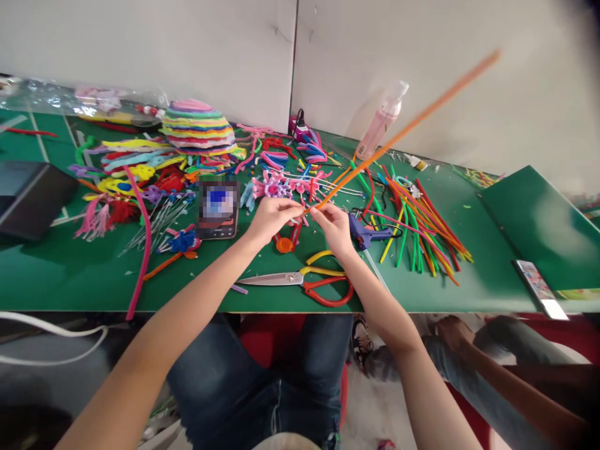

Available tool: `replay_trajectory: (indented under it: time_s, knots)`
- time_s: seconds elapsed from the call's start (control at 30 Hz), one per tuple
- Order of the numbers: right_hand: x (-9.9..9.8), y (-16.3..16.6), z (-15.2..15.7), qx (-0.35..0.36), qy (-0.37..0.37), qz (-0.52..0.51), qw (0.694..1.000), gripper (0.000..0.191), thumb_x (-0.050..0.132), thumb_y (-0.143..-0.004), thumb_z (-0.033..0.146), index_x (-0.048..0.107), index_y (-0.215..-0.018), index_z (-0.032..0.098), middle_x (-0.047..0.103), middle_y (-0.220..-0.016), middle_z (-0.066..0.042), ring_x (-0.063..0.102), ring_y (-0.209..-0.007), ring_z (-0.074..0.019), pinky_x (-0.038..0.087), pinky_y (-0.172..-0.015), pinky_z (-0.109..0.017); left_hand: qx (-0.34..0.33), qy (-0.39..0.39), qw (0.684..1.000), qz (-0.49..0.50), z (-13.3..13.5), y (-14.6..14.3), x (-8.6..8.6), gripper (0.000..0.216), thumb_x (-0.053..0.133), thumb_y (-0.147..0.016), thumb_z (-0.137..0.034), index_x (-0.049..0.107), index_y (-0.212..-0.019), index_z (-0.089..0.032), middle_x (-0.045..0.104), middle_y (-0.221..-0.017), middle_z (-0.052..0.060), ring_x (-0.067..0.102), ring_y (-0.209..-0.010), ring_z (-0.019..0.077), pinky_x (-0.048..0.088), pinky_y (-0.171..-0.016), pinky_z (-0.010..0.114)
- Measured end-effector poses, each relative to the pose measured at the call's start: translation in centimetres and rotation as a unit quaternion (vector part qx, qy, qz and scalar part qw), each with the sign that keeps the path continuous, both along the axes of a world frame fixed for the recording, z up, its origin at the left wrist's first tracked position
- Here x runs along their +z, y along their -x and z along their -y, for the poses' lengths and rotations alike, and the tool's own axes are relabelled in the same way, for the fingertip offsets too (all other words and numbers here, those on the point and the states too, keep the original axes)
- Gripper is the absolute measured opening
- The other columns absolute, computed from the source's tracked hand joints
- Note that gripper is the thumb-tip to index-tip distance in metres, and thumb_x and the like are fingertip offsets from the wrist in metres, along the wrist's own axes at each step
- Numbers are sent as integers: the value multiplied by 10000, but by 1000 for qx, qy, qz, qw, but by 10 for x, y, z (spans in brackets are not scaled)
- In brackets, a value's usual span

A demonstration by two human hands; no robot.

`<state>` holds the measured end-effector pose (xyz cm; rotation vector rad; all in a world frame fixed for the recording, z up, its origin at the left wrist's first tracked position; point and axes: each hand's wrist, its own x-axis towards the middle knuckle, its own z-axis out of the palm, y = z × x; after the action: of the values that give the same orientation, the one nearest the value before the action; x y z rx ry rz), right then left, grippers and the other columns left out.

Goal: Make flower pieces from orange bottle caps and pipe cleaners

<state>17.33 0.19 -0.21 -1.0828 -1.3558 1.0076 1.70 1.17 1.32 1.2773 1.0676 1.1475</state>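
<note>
Both my hands meet above the green table [56, 275], pinching the near end of a long orange pipe cleaner [412, 122] that rises up and to the right. My left hand [270, 215] has its fingers closed on that end. My right hand [334, 225] pinches the stem right beside it. Under my hands lie scissors [300, 279] with yellow and red handles, and a small orange disc piece [284, 244]. A pink pipe-cleaner flower [272, 185] lies just beyond my left hand.
A phone [218, 209] lies left of my hands, a blue glue gun [368, 232] to the right, then a spread of coloured pipe cleaners [422, 225]. A striped multicoloured hat shape [199, 128], a pink spray bottle [380, 122], a dark box [30, 197] and a green board [539, 228] stand around. Another person's legs [492, 350] show at lower right.
</note>
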Motion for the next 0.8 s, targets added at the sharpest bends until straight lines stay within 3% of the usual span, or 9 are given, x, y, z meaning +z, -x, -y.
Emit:
replay_trajectory:
  time_s: [0.17,0.37,0.43,0.5,0.57,0.7,0.8]
  knots:
    - [5,-9,-2,40,-35,98,994,334,678,-730,501,621,-626,188,554,-589,36,450,-543,-84,352,-552,-248,-77,-169,954,-236,1,13,8,155,607,-701,-284,731,-656,-203,708,-634,24,628,-586,172,434,-554,252]
    - [1,1,5,83,-43,173,981,336,709,-692,504,614,-597,196,586,-611,20,507,-584,-109,378,-588,-260,-101,-236,847,-466,6,21,13,174,601,-671,-254,641,-502,-244,612,-503,8,551,-519,168,344,-521,248]
    - [-1,5,6,80,-33,180,980,350,700,-697,516,609,-594,195,580,-607,20,498,-571,-106,366,-571,-257,-91,-231,828,-502,6,23,11,163,628,-660,-274,629,-499,-245,597,-494,9,568,-544,180,346,-528,243]
    - [-3,6,5,73,-23,168,983,356,694,-699,521,607,-592,193,571,-597,24,478,-558,-99,356,-559,-253,-77,-221,836,-496,6,23,9,132,657,-653,-272,643,-524,-244,609,-511,11,593,-581,192,364,-549,244]
    - [-2,4,3,58,-7,132,990,358,695,-695,519,604,-583,191,542,-565,35,441,-531,-89,336,-537,-249,-51,-217,869,-441,6,20,7,95,667,-679,-265,685,-588,-244,663,-589,23,620,-634,198,399,-592,257]
    - [3,0,-1,-17,58,3,998,359,725,-655,501,580,-561,186,495,-528,53,403,-515,-74,323,-521,-235,-19,-198,946,-257,5,9,4,119,649,-747,-269,747,-800,-227,742,-849,60,663,-732,202,473,-685,296]
    - [5,2,-1,-40,84,-89,992,369,760,-598,500,568,-565,187,512,-553,55,430,-542,-71,368,-556,-228,-28,-126,985,-111,7,-1,2,162,685,-730,-296,746,-837,-192,740,-784,64,668,-680,192,506,-647,295]
